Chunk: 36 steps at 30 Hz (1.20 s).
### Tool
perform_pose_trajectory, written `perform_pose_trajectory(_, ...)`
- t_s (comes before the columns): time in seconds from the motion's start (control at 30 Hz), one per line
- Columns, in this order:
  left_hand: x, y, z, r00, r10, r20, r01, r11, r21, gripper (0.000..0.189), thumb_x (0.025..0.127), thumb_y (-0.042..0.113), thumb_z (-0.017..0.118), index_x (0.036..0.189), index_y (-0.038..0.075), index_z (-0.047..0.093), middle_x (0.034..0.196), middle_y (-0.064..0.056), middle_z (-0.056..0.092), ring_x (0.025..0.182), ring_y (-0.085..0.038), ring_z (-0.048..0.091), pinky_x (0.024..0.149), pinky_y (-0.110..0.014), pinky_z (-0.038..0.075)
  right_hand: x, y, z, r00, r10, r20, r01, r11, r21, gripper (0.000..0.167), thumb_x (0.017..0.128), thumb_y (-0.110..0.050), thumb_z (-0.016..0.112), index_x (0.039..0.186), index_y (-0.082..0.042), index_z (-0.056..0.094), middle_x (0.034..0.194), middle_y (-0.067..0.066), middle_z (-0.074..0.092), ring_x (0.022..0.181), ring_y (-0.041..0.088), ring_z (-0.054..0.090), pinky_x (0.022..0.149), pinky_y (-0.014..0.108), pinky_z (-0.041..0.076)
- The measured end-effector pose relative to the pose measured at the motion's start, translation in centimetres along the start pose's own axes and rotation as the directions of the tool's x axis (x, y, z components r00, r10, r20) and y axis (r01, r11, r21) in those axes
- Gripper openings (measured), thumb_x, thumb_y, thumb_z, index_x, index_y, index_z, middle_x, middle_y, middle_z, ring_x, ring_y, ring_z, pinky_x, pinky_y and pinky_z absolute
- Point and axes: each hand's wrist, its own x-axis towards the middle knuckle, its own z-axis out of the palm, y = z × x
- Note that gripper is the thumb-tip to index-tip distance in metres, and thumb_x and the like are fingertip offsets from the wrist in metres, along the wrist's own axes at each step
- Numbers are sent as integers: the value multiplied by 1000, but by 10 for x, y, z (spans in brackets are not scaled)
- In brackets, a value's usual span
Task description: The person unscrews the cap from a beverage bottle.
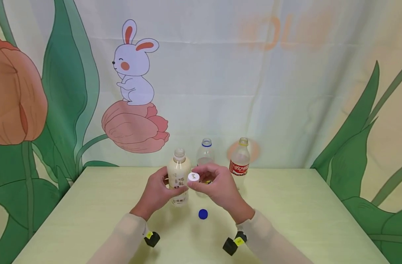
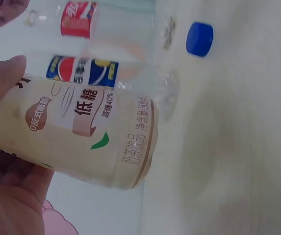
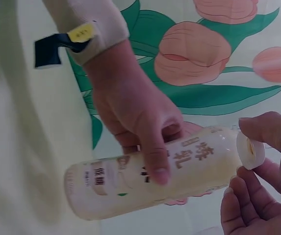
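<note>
My left hand [image 1: 157, 190] grips a cream-coloured milk tea bottle [image 1: 179, 169] around its middle, with the thumb across the front label. The bottle's mouth is uncapped. Between the thumb and fingers of my right hand [image 1: 219, 185] is a white bottle cap [image 1: 193, 177], its printed top toward the head camera. In the right wrist view the cap [image 3: 250, 151] is tilted close beside the bottle's neck, its hollow side partly showing. The left wrist view shows the lower part of the bottle [image 2: 81, 127], held above the table.
Behind the hands stand two uncapped clear bottles: one with a blue neck ring [image 1: 206, 146], partly hidden by the right hand, and a red-labelled cola bottle [image 1: 240, 157]. A blue cap [image 1: 203, 214] lies on the pale table [image 1: 287, 212]. A printed curtain [image 1: 204, 80] hangs behind.
</note>
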Motion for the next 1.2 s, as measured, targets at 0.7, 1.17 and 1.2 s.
perform_pose_trajectory(0.7,45,-40,-17,991,-135,20,134,991,29,66,81,30,89,136,11,57,132,-12,67,126,-34,64,108,-52,52,4,73,59,981,120,151,-116,993,-36,29,78,-13,90,104,-9,78,90,3,76,76,7,67,71,20,58)
perform_pose_trajectory(1.17,57,-49,-17,987,-154,47,152,988,30,69,82,27,88,140,11,54,137,-14,64,129,-35,62,111,-52,50,15,101,92,954,200,225,-155,967,-200,25,75,-16,93,94,-11,78,82,-4,74,69,1,60,65,17,53)
perform_pose_trajectory(1.2,58,-48,-17,987,-153,47,151,988,31,68,83,27,88,140,11,54,137,-14,64,129,-35,62,111,-52,50,15,102,94,951,207,229,-160,965,-207,25,74,-16,93,94,-11,78,82,-4,74,69,1,61,65,17,54)
